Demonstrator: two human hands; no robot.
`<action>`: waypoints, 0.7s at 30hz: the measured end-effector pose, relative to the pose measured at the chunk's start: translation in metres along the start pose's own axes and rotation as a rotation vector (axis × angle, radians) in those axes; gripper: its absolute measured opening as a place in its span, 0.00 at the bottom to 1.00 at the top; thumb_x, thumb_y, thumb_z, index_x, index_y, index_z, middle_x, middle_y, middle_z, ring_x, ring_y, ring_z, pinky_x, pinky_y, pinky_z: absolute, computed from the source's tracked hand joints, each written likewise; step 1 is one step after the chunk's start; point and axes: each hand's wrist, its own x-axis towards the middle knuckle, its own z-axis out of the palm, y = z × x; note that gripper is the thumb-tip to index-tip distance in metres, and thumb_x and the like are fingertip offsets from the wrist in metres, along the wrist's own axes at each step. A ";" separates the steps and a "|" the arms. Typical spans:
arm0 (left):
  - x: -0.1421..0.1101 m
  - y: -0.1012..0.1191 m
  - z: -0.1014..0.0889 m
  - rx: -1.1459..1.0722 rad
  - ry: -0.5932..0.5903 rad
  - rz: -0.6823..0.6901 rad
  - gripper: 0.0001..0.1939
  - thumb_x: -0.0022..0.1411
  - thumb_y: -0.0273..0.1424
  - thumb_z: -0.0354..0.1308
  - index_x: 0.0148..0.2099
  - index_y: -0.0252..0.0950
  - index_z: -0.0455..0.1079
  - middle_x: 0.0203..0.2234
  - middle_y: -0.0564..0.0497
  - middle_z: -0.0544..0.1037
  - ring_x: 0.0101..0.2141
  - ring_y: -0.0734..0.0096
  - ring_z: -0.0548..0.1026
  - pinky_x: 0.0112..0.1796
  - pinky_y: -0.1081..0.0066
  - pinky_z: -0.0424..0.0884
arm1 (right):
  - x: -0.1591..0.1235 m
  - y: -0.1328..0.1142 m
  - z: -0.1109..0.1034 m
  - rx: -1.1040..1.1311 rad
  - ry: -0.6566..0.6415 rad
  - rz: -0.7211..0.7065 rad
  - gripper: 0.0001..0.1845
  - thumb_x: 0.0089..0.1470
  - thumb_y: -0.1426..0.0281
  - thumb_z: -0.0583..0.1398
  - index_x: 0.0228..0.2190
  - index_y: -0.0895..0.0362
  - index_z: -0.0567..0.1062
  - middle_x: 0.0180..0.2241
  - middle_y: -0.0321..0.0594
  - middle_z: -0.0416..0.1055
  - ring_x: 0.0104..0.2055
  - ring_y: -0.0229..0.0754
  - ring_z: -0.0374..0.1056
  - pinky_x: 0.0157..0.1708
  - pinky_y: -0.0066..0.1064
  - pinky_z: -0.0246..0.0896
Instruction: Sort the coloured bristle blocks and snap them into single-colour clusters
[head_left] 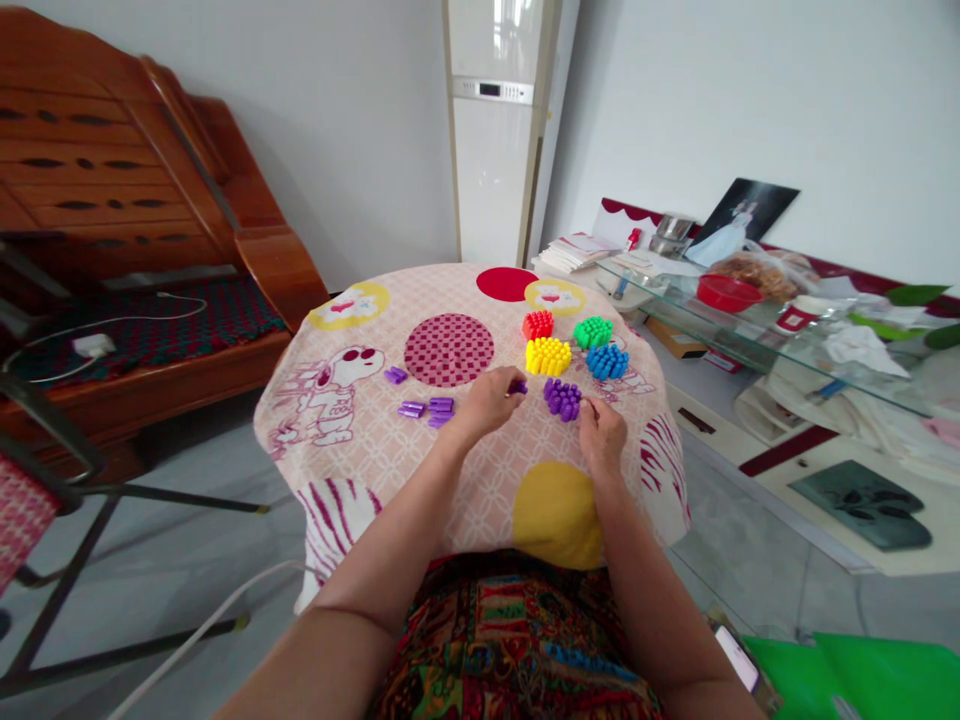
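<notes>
My left hand [489,398] pinches a small purple peg [517,386] just left of a cluster of upright purple pegs [562,397]. My right hand [601,432] rests closed on the cloth right beside that cluster, its fingertips at the cluster's edge. Behind them stand clusters of yellow pegs [548,355], red pegs [538,324], green pegs [592,331] and blue pegs [607,361]. Several loose purple pegs [427,408] lie to the left of my left hand, one more purple peg [394,375] farther back.
All sits on a small round table under a pink cartoon-print cloth [360,440]. A wooden bench [142,250] stands at left, a glass shelf [757,330] with clutter at right, a tall white appliance [495,130] behind, and a metal chair frame [67,480] at near left.
</notes>
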 end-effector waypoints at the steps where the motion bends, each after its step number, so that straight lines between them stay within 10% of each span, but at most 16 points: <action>1: 0.000 0.008 0.010 -0.063 0.009 0.033 0.12 0.57 0.23 0.57 0.44 0.33 0.74 0.36 0.47 0.79 0.36 0.68 0.76 0.40 0.69 0.73 | 0.000 0.000 0.000 0.001 0.003 -0.011 0.26 0.57 0.60 0.50 0.40 0.62 0.82 0.31 0.49 0.78 0.32 0.47 0.68 0.35 0.34 0.56; 8: -0.013 0.028 0.062 -0.238 0.116 0.134 0.10 0.56 0.24 0.58 0.43 0.33 0.73 0.36 0.48 0.76 0.33 0.72 0.75 0.38 0.71 0.75 | -0.001 -0.001 -0.001 0.009 0.022 -0.036 0.27 0.57 0.59 0.49 0.38 0.62 0.82 0.32 0.50 0.79 0.33 0.48 0.68 0.35 0.34 0.56; 21: -0.011 0.036 0.069 -0.242 0.158 0.120 0.13 0.56 0.22 0.57 0.45 0.36 0.70 0.38 0.48 0.74 0.36 0.70 0.73 0.41 0.69 0.72 | -0.001 -0.001 -0.001 0.004 -0.004 -0.015 0.25 0.58 0.60 0.49 0.38 0.61 0.81 0.31 0.49 0.78 0.32 0.46 0.68 0.35 0.33 0.56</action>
